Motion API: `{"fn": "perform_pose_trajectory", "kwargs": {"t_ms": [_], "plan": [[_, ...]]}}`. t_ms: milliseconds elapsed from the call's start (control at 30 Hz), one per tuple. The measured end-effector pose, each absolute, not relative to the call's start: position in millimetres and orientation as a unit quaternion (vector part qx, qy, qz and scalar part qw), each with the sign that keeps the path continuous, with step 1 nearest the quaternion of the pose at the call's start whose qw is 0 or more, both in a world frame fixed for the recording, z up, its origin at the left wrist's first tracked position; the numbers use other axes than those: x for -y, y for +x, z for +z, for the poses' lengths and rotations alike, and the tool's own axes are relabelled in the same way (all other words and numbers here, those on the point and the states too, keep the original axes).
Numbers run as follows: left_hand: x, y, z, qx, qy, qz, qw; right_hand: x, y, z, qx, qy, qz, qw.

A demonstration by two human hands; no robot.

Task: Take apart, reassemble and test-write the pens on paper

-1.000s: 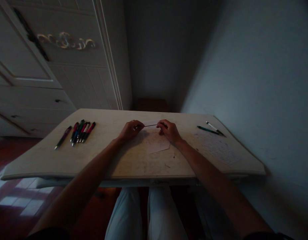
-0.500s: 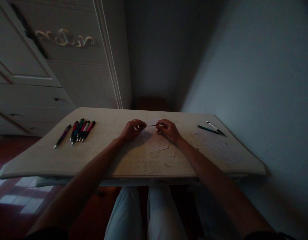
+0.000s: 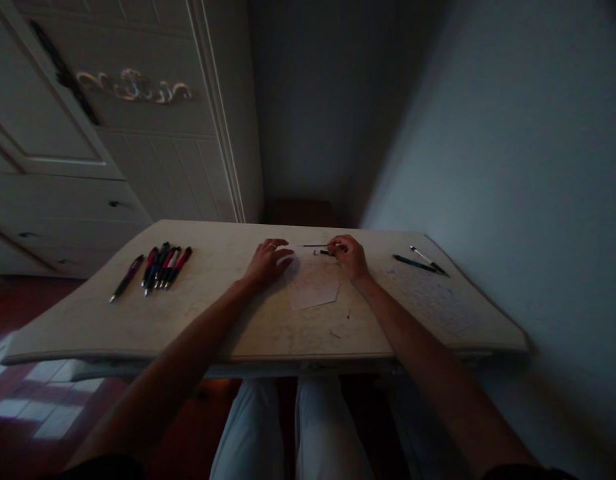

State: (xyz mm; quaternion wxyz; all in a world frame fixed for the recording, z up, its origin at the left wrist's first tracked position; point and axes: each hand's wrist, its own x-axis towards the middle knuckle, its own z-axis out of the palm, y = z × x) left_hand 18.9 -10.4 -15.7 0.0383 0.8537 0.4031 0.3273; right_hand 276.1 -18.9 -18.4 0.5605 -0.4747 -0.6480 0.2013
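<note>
My left hand (image 3: 269, 263) rests at the left edge of a sheet of paper (image 3: 315, 293), fingers apart and holding nothing. Across the sheet, my right hand (image 3: 351, 257) pinches one end of a thin dark pen refill (image 3: 315, 246), which points left toward my other hand. Just below the refill, close to my right fingertips, is a short dark pen part (image 3: 325, 253); whether the fingers touch it I cannot tell. A tiny piece (image 3: 315, 253) lies beside it on the left.
Several pens (image 3: 163, 267) lie bunched on the table's left, with one dark pen (image 3: 127, 279) apart. At the right are a green pen (image 3: 413, 263), a white pen (image 3: 428, 260) and a written sheet (image 3: 433, 300). Small bits (image 3: 335, 335) lie near the front edge (image 3: 288, 358).
My left hand has let go of the refill and opened. The right hand has shifted slightly right with it. Small pen parts now show below the refill.
</note>
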Motion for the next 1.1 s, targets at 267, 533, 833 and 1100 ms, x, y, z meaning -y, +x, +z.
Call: {"fn": "perform_pose_trajectory", "kwargs": {"t_ms": [267,533,833,1100], "plan": [[9.4,36.1,-11.5,-0.429,0.857,0.284,0.02,18.9,274.7,-17.3,0.648,-0.49,0.18,0.554],[8.1,27.7,-11.0,-0.39,0.839,0.366,0.097,21.3,273.9,-16.9,0.658,-0.481,0.172,0.554],[11.5,24.2,-1.1,-0.406,0.644,0.556,0.334,24.5,271.9,-13.4,0.667,-0.479,0.16,0.548],[12.8,24.7,-0.7,-0.38,0.63,0.539,0.41,25.4,272.4,-12.5,0.665,-0.467,0.172,0.557]]}}
